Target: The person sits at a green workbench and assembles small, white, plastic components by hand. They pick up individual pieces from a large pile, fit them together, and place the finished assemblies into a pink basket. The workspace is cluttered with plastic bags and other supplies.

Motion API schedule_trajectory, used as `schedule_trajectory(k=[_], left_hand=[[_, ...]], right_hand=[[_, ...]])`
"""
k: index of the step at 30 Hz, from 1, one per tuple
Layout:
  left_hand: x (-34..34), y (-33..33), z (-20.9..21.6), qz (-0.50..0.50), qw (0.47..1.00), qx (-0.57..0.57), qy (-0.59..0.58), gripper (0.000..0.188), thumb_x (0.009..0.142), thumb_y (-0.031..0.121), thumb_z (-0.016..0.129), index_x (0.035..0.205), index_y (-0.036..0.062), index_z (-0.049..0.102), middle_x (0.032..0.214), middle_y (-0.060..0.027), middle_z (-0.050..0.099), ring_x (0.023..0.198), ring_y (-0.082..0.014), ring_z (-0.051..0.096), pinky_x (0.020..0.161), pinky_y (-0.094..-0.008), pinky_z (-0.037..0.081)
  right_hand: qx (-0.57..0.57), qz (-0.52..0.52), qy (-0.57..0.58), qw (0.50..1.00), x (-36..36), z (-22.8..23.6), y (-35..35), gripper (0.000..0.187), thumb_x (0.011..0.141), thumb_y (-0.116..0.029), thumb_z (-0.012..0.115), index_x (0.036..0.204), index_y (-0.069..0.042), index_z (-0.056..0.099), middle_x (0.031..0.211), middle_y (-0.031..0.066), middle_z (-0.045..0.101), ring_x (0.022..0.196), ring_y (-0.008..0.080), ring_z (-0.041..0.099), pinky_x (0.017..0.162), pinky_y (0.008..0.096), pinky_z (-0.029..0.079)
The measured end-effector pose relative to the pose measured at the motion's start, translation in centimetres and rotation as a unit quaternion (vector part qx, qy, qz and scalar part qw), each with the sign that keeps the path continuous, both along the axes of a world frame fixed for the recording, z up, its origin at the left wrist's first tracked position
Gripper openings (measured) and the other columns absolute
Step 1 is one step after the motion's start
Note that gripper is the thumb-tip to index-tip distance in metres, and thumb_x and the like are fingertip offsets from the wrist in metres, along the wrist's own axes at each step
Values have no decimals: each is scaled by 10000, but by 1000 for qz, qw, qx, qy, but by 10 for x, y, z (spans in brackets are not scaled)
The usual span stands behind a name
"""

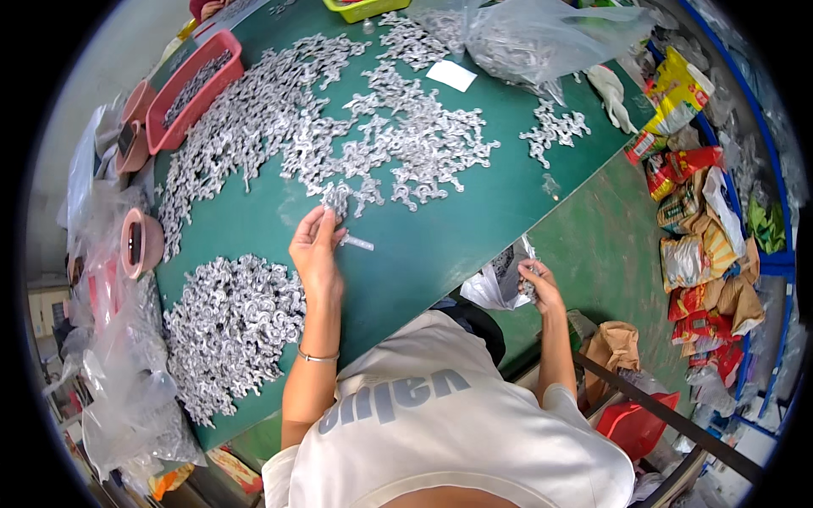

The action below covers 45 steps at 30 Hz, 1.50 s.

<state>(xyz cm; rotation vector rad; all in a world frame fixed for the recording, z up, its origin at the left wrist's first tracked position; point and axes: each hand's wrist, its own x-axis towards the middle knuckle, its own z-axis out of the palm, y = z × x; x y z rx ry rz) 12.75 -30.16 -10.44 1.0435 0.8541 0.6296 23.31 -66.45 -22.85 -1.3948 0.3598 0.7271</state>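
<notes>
My left hand [318, 254] is over the green table, its thumb and fingers pinched on a cluster of small grey metal parts [336, 197]. A pale perforated strip [357, 243] sticks out beside its fingers; whether it is held or lies on the table I cannot tell. Off the table's edge, my right hand [544, 286] is closed round a few small grey metal parts [528, 289]. Just left of that hand stands an open white bag [489, 290] with dark grey pieces inside. A dense heap of curved grey metal parts [233, 330] lies left of my left forearm.
More grey parts [423, 148] spread across the far half of the green table [406, 271]. A pink basket [237, 63] and pink cups line its left side. A large plastic bag [550, 42] sits at the back; packets [686, 254] and a blue rack stand to the right.
</notes>
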Motion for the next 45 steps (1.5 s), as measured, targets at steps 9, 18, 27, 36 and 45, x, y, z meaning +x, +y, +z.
schedule_trajectory(k=[9,18,27,36,45], left_hand=[[-5,-6,13,-13,1000,-9,-24,204,802,102,605,977,14,549,847,-40,595,759,-115,570,663,-238,484],[-16,-12,34,-74,990,-78,-87,201,828,71,556,1008,-11,526,872,-68,601,775,-133,580,697,-248,486],[-29,-27,57,-153,984,-16,-89,198,822,11,539,1016,-26,537,895,-76,602,817,-139,579,756,-249,471],[-64,-38,56,-211,973,86,-25,236,805,-19,550,1039,-24,528,924,-56,553,858,-102,520,775,-225,447],[-156,57,110,63,943,293,142,225,790,60,579,1008,4,574,821,-10,561,713,-60,521,652,-209,444]], right_hand=[[-233,-164,-26,958,23,-205,-58,571,750,-127,617,1228,5,333,714,68,571,514,152,542,410,238,410],[-149,-199,-219,944,25,-102,21,128,838,-74,497,934,4,530,761,61,552,635,124,523,565,244,432],[-54,-25,-533,844,-14,163,163,236,852,-38,486,1079,24,491,924,75,550,832,127,509,778,260,414],[73,353,-382,851,-41,156,211,90,730,5,606,814,35,590,687,74,560,592,107,486,558,223,396],[60,371,-353,857,-50,136,222,143,768,-3,561,903,45,576,704,66,586,651,104,531,624,228,426]])
